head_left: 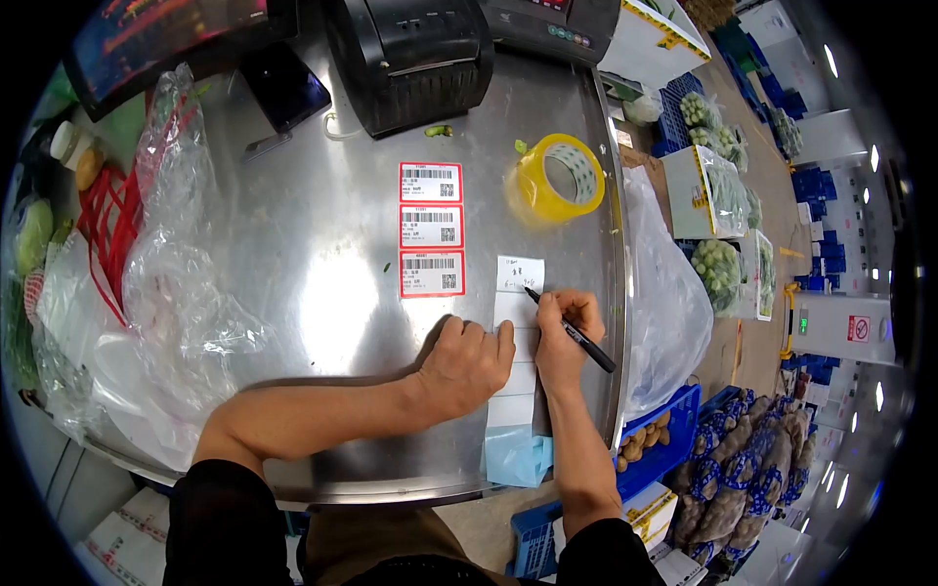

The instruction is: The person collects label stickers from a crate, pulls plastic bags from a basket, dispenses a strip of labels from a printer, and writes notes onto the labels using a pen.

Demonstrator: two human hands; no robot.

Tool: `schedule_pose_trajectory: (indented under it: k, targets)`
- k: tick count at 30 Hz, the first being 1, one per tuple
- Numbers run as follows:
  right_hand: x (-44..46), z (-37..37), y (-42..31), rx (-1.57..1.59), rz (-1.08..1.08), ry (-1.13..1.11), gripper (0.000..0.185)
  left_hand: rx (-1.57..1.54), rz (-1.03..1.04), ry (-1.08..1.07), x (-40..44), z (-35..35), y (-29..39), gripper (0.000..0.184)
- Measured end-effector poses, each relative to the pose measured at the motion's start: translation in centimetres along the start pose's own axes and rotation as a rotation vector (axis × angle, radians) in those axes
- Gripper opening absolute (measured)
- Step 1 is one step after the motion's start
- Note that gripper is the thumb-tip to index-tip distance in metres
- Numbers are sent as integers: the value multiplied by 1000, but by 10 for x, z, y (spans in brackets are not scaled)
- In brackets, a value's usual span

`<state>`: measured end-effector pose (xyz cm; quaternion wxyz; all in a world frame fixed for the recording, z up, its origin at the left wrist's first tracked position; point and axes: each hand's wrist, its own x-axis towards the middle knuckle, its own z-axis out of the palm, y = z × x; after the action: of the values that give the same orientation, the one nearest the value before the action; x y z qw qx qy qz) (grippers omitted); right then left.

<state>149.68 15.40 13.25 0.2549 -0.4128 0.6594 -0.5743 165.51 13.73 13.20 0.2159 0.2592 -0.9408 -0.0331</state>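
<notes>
In my right hand (567, 332) is a black marker pen (588, 347), its tip at the top label of a strip of white labels (512, 381). Handwriting shows on that top label (521, 273). My left hand (467, 361) rests on the metal table with fingers curled in, its thumb side at the strip's left edge; whether anything is inside the curl is hidden. The strip's lower end is light blue backing (518, 455), folded near the table's front edge. Left of the strip lie three red-bordered printed barcode labels (432, 230) in a column.
A yellow tape roll (557, 181) lies at the right. A black printer (410, 63), scale (552, 24) and phone (283, 86) stand or lie along the back. Clear plastic bags (176, 293) with red straps cover the left side. Beyond the right edge is a blue crate (674, 430) of potatoes.
</notes>
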Motion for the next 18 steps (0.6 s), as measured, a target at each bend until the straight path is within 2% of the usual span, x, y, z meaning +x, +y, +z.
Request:
schedule_pose_trajectory:
  k: [5,11,15,18]
  targets:
    - [-11,-10,-10,-56,2,-33,16,7,-3,-37,2,-1,-1,38]
    - [-12,0,1,-169,-149,-46,16,51,-10,-33,1,-2,5,34]
    - [-10,-1,-2,-244,-142,-131,16,56,-21,-23,1,-1,6,31]
    - [-8,4,-3,-264,-213,-80,17,58,-16,-26,2,-2,6,30]
